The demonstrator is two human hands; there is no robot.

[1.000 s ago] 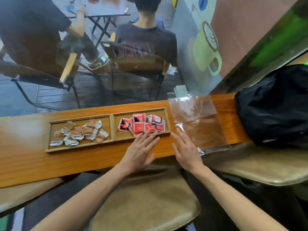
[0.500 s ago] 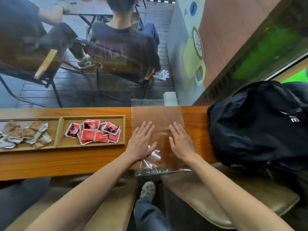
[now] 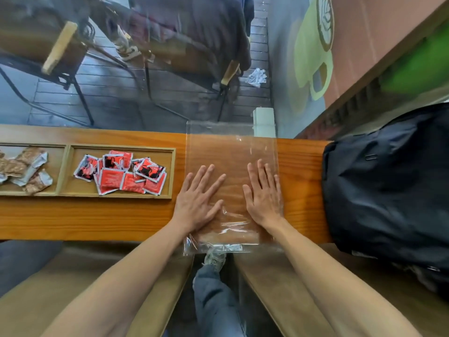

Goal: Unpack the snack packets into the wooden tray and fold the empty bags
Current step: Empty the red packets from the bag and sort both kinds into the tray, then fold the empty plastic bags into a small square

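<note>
Wooden tray: red packets right compartment, brown packets left; unpacking looks done. Clear bag empty, flat on tabletop, unfolded. Left hand, right hand: grip none, fingers straight, pressing bag.

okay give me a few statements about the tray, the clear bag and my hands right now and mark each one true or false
1. Both hands lie flat on the clear bag. True: left hand, right hand.
2. The red packets sit in the wooden tray's right compartment. True.
3. The clear bag is folded in half. False: it lies spread out.
4. The black backpack is left of the tray. False: it sits right of the bag.
</note>
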